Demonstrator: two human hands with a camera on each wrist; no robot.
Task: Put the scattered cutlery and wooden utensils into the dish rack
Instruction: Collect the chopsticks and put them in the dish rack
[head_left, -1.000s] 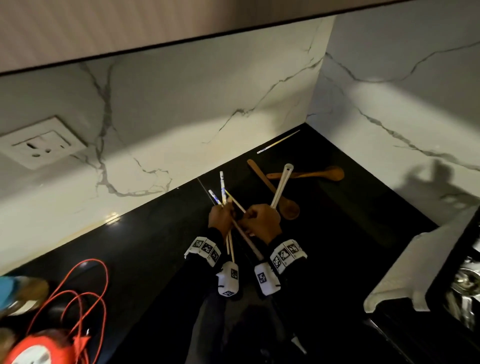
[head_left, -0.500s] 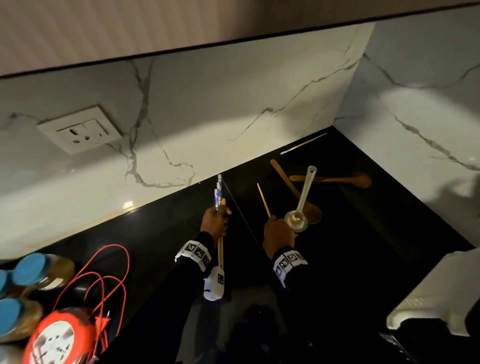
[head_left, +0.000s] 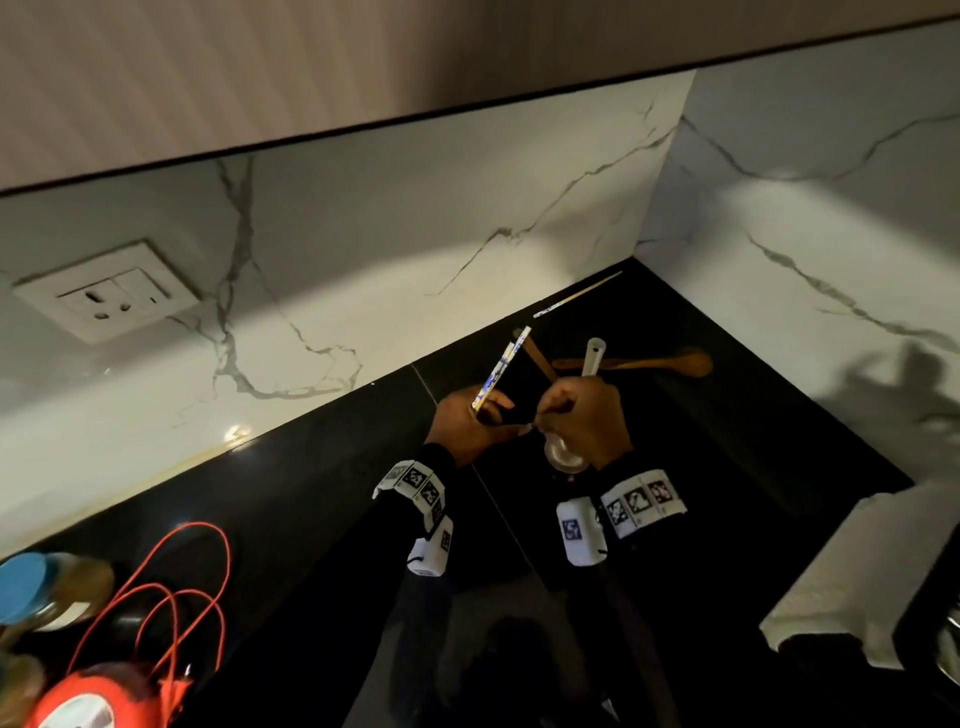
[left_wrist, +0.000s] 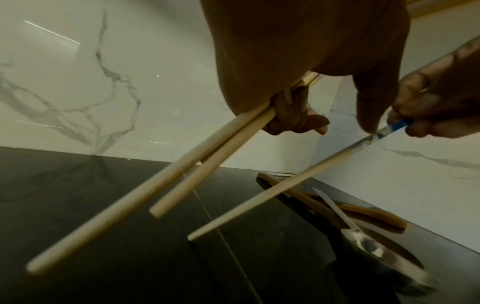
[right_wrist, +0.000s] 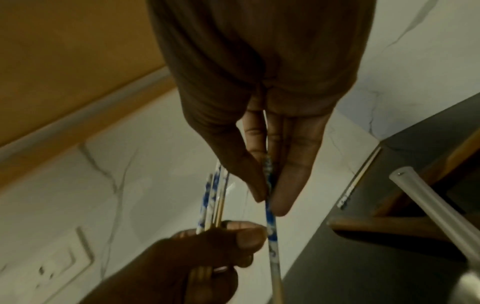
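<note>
My left hand (head_left: 488, 415) grips a bundle of wooden chopsticks (head_left: 501, 369) with blue-and-white tops, which stick up toward the wall. In the left wrist view their plain ends (left_wrist: 155, 185) point down over the black counter. My right hand (head_left: 545, 421) is close beside it and pinches one more chopstick (right_wrist: 269, 205) between thumb and fingers. The left thumb (left_wrist: 366, 107) touches that stick's patterned end. A metal ladle (head_left: 563, 452) lies on the counter under my right hand. Two wooden spoons (head_left: 634, 364) lie crossed behind it. One chopstick (head_left: 576, 293) lies along the back wall.
The black counter (head_left: 311, 519) ends in a marble wall corner at the back right. A socket (head_left: 104, 296) is on the left wall. An orange cable reel (head_left: 104, 696) and blue-lidded jars (head_left: 31, 587) stand at front left. A white ledge (head_left: 857, 571) juts in at the right.
The hands were apart half a second ago. My right hand has brought its single chopstick across to the left hand, and the left bundle now tilts to the right.
</note>
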